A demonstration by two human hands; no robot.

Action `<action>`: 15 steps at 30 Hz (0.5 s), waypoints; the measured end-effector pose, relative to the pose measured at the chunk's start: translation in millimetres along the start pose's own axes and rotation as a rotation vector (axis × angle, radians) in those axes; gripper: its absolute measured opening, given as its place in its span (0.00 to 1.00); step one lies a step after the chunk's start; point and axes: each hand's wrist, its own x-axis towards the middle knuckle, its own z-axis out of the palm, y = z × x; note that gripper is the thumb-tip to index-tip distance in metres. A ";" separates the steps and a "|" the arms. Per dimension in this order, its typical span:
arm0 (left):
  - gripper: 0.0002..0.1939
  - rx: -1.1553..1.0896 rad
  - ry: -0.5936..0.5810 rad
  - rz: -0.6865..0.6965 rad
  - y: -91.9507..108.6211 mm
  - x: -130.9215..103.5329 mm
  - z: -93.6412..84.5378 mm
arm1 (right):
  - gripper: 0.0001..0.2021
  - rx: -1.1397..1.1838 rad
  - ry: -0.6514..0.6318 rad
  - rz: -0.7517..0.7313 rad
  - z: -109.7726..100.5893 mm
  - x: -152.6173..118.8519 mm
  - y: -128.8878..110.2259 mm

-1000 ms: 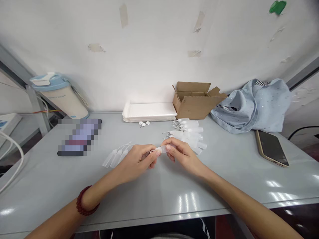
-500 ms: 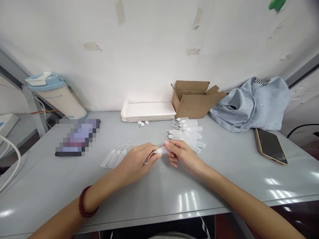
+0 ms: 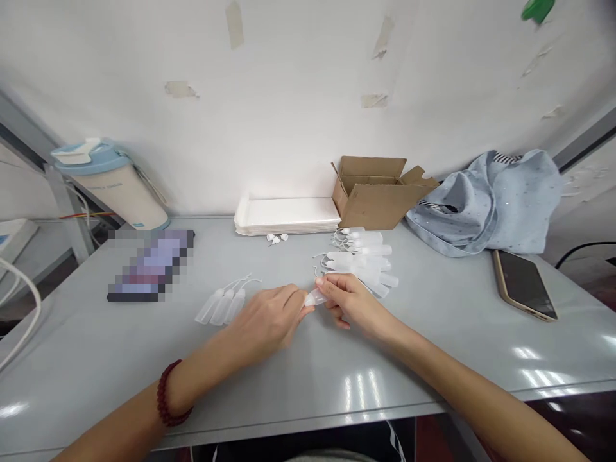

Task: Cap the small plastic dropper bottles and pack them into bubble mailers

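Between my two hands is a small translucent white bottle [image 3: 316,297], held above the grey table. The fingers of my left hand [image 3: 276,316] are closed round its cap end, with the back of the hand turned up. My right hand [image 3: 350,300] pinches the other end of the bottle between thumb and fingers. Left of my left hand lie several similar bottles [image 3: 221,306] with thin white strings. Behind my right hand is a loose pile of more such bottles [image 3: 368,256]. Several small white caps [image 3: 276,239] lie farther back.
A stack of white sheets [image 3: 289,215] and an open cardboard box [image 3: 380,196] stand by the wall. At the left are a tumbler [image 3: 120,186] and a pixelated phone [image 3: 154,266]. A blue cloth bag [image 3: 505,199] and a phone [image 3: 524,284] are at the right.
My left hand has turned and moved slightly down, and the string that showed by its fingers is now hidden. The held bottle has shifted a little lower.
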 end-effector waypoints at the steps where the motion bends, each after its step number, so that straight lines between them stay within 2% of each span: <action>1: 0.14 0.094 0.012 0.059 0.6 0.0 -0.1 | 0.22 0.033 -0.005 0.038 -0.3 0.5 0.2; 5: 0.12 0.312 0.044 0.212 3.9 2.5 -2.2 | 0.22 0.119 -0.025 0.169 -3.3 1.7 0.8; 8: 0.11 0.302 0.044 0.207 2.0 3.3 0.3 | 0.22 0.179 -0.037 0.208 -4.8 1.3 -0.1; 11: 0.11 0.128 0.021 0.076 -3.6 2.7 2.8 | 0.21 0.206 -0.034 0.146 -4.0 0.1 -3.0; 15: 0.11 -0.262 -0.061 -0.150 -6.8 4.3 -3.4 | 0.20 0.093 0.004 0.012 -1.5 -1.9 -7.4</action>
